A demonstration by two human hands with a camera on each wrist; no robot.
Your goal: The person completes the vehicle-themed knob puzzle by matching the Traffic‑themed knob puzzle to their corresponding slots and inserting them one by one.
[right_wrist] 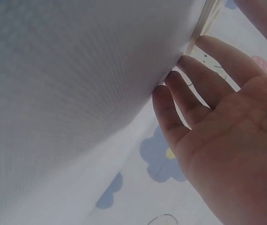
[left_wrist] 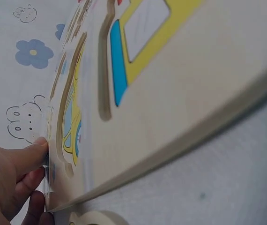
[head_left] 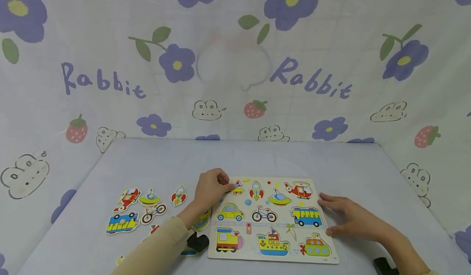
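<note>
A pale wooden puzzle board (head_left: 272,238) with vehicle-shaped recesses lies flat on the table. My left hand (head_left: 211,189) is at its far left corner, the thumb over the airplane picture (head_left: 238,188) and the other fingers curled by the edge. In the left wrist view, the thumb and fingertips of the left hand (left_wrist: 11,178) meet the board's edge (left_wrist: 171,161). Along the right side of the board, my right hand (head_left: 357,217) rests with extended fingers and thumb against the edge. The right wrist view shows the right hand's (right_wrist: 236,126) spread fingers.
Loose knobbed pieces lie left of the board: a helicopter (head_left: 127,198), a flying saucer (head_left: 149,198), a rocket (head_left: 178,195), a bicycle (head_left: 153,213) and a bus (head_left: 122,223). My left forearm partly covers a car piece (head_left: 201,222) and others. A patterned curtain (head_left: 235,82) hangs behind.
</note>
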